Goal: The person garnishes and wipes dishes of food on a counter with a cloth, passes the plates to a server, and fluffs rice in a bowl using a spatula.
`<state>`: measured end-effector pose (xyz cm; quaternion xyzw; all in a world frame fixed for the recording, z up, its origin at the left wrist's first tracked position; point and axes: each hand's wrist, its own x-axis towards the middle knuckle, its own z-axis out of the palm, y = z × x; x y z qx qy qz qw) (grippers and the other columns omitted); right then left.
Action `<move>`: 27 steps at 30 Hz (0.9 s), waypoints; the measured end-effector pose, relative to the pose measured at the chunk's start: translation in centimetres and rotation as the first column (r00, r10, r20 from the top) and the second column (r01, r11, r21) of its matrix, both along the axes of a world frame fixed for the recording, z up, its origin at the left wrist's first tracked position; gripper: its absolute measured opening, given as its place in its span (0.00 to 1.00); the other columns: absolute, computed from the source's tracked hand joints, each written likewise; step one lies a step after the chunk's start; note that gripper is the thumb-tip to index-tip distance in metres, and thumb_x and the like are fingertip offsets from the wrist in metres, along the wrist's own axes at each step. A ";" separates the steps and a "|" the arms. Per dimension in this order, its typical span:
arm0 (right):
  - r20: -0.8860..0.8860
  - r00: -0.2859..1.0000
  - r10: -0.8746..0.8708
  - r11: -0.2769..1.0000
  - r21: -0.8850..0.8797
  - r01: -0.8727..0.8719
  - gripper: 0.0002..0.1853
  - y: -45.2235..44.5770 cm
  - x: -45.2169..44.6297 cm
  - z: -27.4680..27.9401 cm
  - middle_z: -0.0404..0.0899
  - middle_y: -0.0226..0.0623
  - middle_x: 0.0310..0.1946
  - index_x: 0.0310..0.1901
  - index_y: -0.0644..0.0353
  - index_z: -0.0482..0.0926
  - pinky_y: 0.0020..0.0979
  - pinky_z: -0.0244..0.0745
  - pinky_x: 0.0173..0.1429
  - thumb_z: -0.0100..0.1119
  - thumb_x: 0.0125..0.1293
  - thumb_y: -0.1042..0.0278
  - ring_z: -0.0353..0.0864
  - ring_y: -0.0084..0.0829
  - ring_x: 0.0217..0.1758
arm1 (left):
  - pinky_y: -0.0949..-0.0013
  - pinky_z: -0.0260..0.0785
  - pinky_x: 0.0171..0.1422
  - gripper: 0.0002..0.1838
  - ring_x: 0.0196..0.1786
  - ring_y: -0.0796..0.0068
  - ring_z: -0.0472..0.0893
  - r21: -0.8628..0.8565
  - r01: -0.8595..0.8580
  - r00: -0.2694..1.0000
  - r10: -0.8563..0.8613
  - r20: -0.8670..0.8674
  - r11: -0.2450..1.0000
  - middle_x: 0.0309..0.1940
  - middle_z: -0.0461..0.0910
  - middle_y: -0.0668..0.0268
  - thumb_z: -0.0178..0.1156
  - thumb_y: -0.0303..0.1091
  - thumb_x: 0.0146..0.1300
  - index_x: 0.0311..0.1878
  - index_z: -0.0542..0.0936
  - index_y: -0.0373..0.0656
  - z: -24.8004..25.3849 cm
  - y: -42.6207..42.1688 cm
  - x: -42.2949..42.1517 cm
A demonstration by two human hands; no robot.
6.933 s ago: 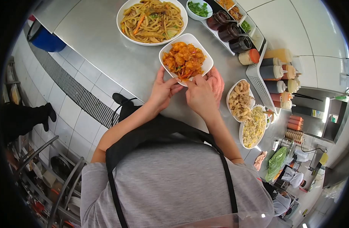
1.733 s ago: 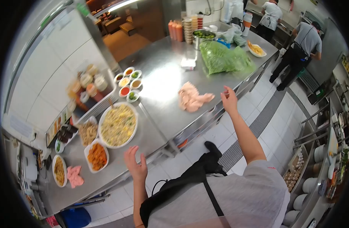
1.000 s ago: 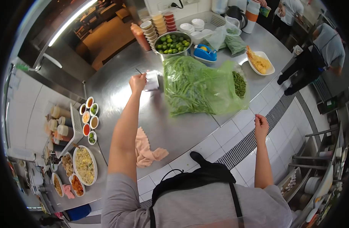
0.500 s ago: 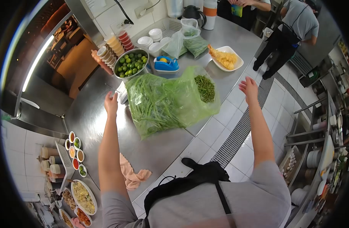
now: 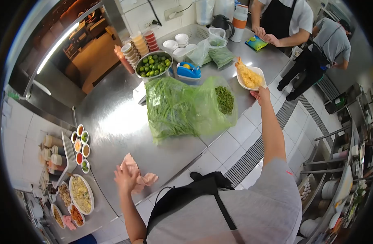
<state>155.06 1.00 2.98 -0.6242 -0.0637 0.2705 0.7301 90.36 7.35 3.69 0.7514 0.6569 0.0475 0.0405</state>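
Observation:
At the near edge of a white bowl [image 5: 258, 71] holding golden fried food [image 5: 250, 78], my right hand [image 5: 261, 96] has its fingers closed on the rim. My left hand [image 5: 126, 179] is spread over the left part of a pink cloth [image 5: 143, 181], fingers apart; whether it touches the cloth is unclear. Between the two hands lies a green plastic bag [image 5: 172, 106] of long green vegetables, with smaller cut greens [image 5: 224, 100] at its right end.
Behind the bag stand a metal pot of limes [image 5: 154, 65], a blue dispenser [image 5: 189, 70] and stacked sauce cups [image 5: 140, 42]. Dishes of food, including fried rice [image 5: 81, 194], are at the lower left. A co-worker [image 5: 284, 22] handles a colourful packet [image 5: 256, 42] across the table.
My right hand has reached forward and closed on the bowl's rim. My left hand has come back from near the bag to the pink cloth. The co-worker's packet is now at the table.

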 end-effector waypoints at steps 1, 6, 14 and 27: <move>0.019 0.999 -0.026 1.000 0.000 0.026 0.19 -0.6 -0.7 0.2 0.76 0.47 0.33 0.52 0.64 0.58 0.29 0.77 0.22 0.40 0.57 0.77 0.79 0.35 0.22 | 0.45 0.51 0.63 0.36 0.64 0.45 0.55 -0.084 -0.086 0.993 0.078 -0.088 0.993 0.63 0.56 0.50 0.57 0.51 0.53 0.63 0.60 0.48 0.0 -2.0 0.5; 0.172 0.985 0.012 1.000 0.025 -0.017 0.19 -4.6 -6.2 5.5 0.76 0.47 0.32 0.51 0.64 0.57 0.28 0.77 0.24 0.41 0.57 0.76 0.79 0.35 0.22 | 0.43 0.44 0.65 0.36 0.67 0.43 0.48 0.235 0.009 0.998 0.007 -0.067 0.972 0.66 0.48 0.51 0.53 0.52 0.55 0.65 0.57 0.48 -3.0 -3.2 0.2; 0.227 0.862 0.453 0.890 -0.061 -0.452 0.20 -6.3 -17.5 12.4 0.76 0.45 0.31 0.51 0.66 0.57 0.25 0.76 0.23 0.45 0.56 0.76 0.79 0.32 0.22 | 0.58 0.64 0.53 0.19 0.52 0.51 0.71 0.367 0.150 0.938 -0.249 0.239 0.918 0.48 0.73 0.50 0.52 0.37 0.60 0.54 0.69 0.43 -4.4 -3.0 -2.6; -0.064 0.285 0.956 0.292 0.206 -0.934 0.24 2.0 -51.5 4.3 0.70 0.47 0.41 0.54 0.59 0.49 0.30 0.79 0.27 0.41 0.56 0.79 0.80 0.36 0.27 | 0.61 0.64 0.59 0.24 0.56 0.66 0.70 -0.099 -0.076 -0.875 -0.019 0.484 0.992 0.54 0.69 0.64 0.33 0.49 0.67 0.58 0.64 0.45 0.7 -8.1 -0.9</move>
